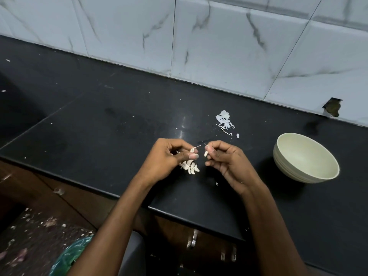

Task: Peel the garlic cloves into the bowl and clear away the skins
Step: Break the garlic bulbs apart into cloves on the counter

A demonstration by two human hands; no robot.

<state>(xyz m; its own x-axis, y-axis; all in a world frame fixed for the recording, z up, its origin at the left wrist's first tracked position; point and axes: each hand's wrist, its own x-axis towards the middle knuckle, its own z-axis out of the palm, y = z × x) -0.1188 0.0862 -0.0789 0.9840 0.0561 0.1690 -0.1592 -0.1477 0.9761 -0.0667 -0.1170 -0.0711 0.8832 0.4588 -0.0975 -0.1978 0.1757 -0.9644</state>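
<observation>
Black counter [99, 116] below marble tiles [229, 46]: left hand [167, 158] pinches a clove [192, 150], right hand [225, 160] pinches another [206, 153], above a clove pile [190, 167]; skins [225, 120] beyond, bowl [304, 156] right.

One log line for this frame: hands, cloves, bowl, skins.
left hand: pinches clove | right hand: pinches clove piece | clove pile: on counter | bowl: looks empty | skins: heaped behind hands
</observation>
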